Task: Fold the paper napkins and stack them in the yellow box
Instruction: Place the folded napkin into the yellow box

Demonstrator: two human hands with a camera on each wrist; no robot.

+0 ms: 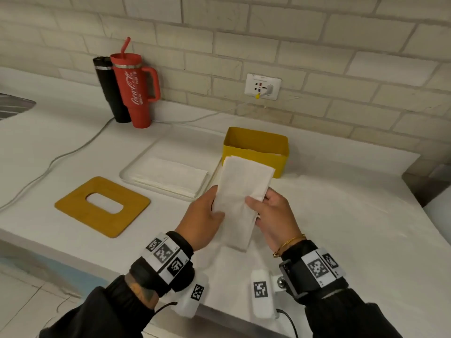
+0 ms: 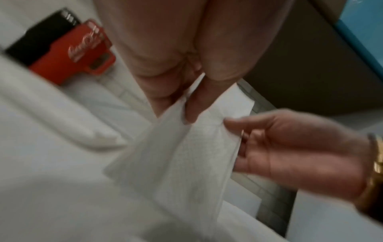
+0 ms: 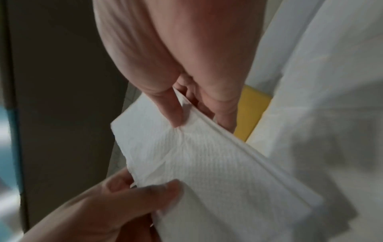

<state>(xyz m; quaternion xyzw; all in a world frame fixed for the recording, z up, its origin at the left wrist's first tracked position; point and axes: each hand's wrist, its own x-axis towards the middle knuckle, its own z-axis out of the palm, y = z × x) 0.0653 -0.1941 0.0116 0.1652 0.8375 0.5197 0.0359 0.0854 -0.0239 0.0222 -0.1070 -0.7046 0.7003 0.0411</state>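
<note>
A folded white paper napkin [image 1: 240, 198] hangs in the air above the counter, a long narrow strip. My left hand [image 1: 207, 215] pinches its left edge, thumb on top. My right hand [image 1: 271, 213] pinches the right edge, thumb across the paper. In the left wrist view the napkin [image 2: 186, 157] runs down from my left thumb, with the right hand [image 2: 290, 153] holding its side. The right wrist view shows the napkin [image 3: 207, 163] with its layered folded edge. The yellow box [image 1: 258, 152] stands open just beyond the napkin's far end. What lies inside it is hard to tell.
A white tray [image 1: 136, 167] with a stack of flat napkins [image 1: 170, 175] sits left of the box. The yellow lid [image 1: 102, 206] with an oval slot lies at the front left. A red tumbler [image 1: 135, 91] and a black tumbler [image 1: 108, 89] stand by the wall; a white cable [image 1: 73, 150] crosses the counter.
</note>
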